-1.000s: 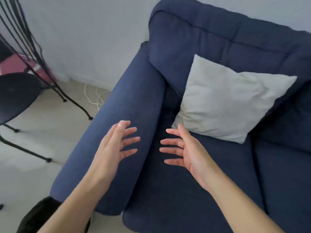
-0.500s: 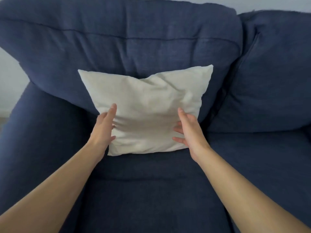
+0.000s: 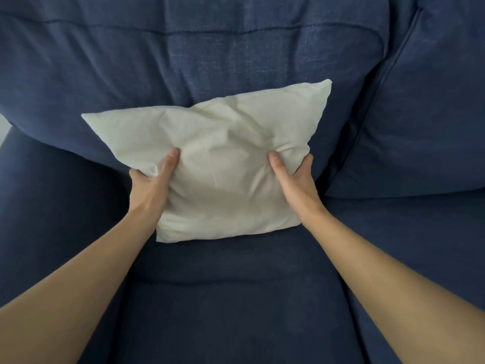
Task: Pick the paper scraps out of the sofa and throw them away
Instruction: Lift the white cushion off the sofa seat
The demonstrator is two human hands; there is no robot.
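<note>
A dark blue sofa (image 3: 236, 298) fills the view. A cream pillow (image 3: 223, 164) leans against its back cushion (image 3: 210, 56) in the middle. My left hand (image 3: 152, 185) grips the pillow's left edge, thumb pressed into the front and fingers hidden behind. My right hand (image 3: 294, 179) grips the right edge the same way. The pillow fabric is bunched between both thumbs. No paper scraps are visible; whatever lies under or behind the pillow is hidden.
A second back cushion (image 3: 420, 114) stands at the right. The left armrest (image 3: 39, 206) runs along the left side. A sliver of pale wall (image 3: 4, 127) shows at the far left edge.
I turned from the armrest to face the pillow. Both hands went from open in the air, to resting against the pillow, to gripping its sides; the view is closer.
</note>
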